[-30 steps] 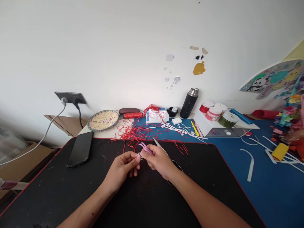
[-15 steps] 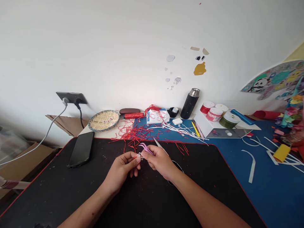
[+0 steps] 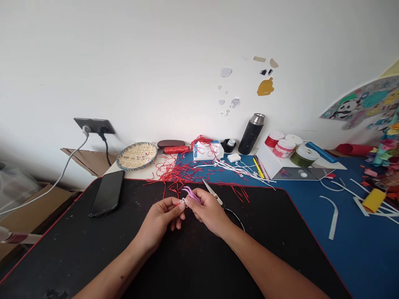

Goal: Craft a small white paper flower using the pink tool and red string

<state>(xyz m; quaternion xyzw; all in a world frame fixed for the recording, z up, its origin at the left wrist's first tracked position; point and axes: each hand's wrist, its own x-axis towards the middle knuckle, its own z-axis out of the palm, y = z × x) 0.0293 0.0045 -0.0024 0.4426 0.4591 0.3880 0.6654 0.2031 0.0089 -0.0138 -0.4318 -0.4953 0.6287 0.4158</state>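
Observation:
My left hand is closed in a pinch on a small looped white cord knot, with a bit of red showing at its left side. My right hand meets it from the other side, fingers wrapped round purple tweezers whose curved tips point up and left. Its thumb and fingertip are at the knot's right edge; whether they also pinch the cord I cannot tell. Behind the right hand, scissors lie on the black mat, partly hidden by the hand and wrist.
Red cord scraps and white cords lie beyond the mat. Further back are a woven basket, a red thread spool and a black flask. A phone rests at left; lidded jars stand at right.
The view has shifted slightly, uncovering more of the scissors beside my right hand. Both hands stay together at the knot, with the tweezers still in the right one.

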